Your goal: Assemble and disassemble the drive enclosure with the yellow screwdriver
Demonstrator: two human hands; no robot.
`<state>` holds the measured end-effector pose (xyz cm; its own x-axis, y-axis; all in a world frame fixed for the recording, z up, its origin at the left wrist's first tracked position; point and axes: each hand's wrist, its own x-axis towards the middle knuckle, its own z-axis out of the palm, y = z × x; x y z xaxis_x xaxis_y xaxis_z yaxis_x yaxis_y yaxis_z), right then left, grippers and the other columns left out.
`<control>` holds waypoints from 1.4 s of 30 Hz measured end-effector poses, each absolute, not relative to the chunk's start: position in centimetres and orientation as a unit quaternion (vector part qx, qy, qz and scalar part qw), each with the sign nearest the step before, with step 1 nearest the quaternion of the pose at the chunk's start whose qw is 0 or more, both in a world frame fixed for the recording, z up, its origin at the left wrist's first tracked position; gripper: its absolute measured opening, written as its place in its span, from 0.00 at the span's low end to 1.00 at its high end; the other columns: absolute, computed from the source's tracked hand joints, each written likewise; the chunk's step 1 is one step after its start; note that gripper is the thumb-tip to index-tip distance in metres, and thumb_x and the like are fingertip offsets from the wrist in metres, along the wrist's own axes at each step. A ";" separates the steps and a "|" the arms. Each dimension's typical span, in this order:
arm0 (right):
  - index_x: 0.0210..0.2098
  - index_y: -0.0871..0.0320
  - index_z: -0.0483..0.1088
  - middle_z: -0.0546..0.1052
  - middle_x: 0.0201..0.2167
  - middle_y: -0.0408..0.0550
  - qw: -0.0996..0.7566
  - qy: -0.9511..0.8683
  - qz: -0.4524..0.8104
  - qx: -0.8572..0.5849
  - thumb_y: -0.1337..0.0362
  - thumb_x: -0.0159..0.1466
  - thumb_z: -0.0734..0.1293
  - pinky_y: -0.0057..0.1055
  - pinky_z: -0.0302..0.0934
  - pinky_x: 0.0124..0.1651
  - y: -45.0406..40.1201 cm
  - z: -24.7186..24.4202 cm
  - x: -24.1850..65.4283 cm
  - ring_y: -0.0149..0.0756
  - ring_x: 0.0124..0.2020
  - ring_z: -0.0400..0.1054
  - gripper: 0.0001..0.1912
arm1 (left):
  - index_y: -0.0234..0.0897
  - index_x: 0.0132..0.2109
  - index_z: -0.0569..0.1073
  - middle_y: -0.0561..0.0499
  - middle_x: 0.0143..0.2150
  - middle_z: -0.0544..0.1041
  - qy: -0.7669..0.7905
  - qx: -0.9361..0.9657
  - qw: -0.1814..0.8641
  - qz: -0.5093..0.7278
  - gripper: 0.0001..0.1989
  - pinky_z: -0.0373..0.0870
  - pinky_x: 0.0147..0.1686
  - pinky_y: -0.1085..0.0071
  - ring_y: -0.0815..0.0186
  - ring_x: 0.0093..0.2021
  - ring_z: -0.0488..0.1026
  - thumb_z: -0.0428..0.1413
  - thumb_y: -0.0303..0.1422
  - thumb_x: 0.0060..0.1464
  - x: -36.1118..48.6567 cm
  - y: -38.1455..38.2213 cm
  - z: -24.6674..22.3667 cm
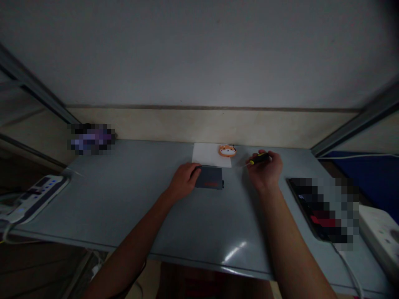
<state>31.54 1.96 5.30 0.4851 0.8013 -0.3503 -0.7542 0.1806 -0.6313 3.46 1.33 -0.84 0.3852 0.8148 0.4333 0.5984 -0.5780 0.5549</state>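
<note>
Desk (118,174) in glossy grey, pale wall (199,62) behind, left hand (183,181) gripping dark box (210,176), right hand (267,172) curled around screwdriver (261,158)

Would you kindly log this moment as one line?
left hand: at left edge of dark case; right hand: holding screwdriver; orange animal-faced item: on white sheet

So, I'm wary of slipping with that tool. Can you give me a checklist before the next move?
1. Left hand on the dark grey, flat rectangular case: ok, at its left end.
2. Black-and-yellow handled screwdriver in the right hand: ok.
3. Screwdriver apart from the case: ok, gap visible.
4. Orange-and-white animal-faced object untouched by both hands: ok, on the white paper sheet.
5. Screwdriver tip's shape: cannot tell, too small.
</note>
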 end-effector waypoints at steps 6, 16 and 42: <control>0.29 0.55 0.66 0.67 0.24 0.39 0.768 -0.133 0.485 -0.396 0.60 0.64 0.61 0.27 0.62 0.24 2.0 5.1 30.7 0.29 0.22 0.63 0.09 | 0.38 0.49 0.77 0.46 0.44 0.80 0.430 0.819 0.156 0.346 0.10 0.73 0.51 0.57 0.58 0.46 0.76 0.51 0.31 0.68 3.5 1.2 -0.3; 0.27 0.55 0.66 0.66 0.23 0.38 0.743 -0.268 0.370 -0.490 0.53 0.65 0.62 0.28 0.56 0.26 1.9 4.8 29.1 0.29 0.23 0.60 0.14 | 0.42 0.57 0.73 0.45 0.54 0.76 0.376 0.841 0.226 0.317 0.16 0.67 0.61 0.52 0.54 0.57 0.71 0.60 0.35 0.63 3.2 0.6 1.3; 0.33 0.55 0.68 0.72 0.29 0.43 0.611 -0.655 0.129 -0.426 0.62 0.75 0.57 0.32 0.57 0.33 -2.6 4.5 21.6 0.32 0.29 0.65 0.15 | 0.42 0.54 0.74 0.48 0.52 0.78 0.393 0.832 0.207 0.332 0.12 0.67 0.60 0.54 0.57 0.55 0.71 0.60 0.35 0.64 3.7 0.8 0.7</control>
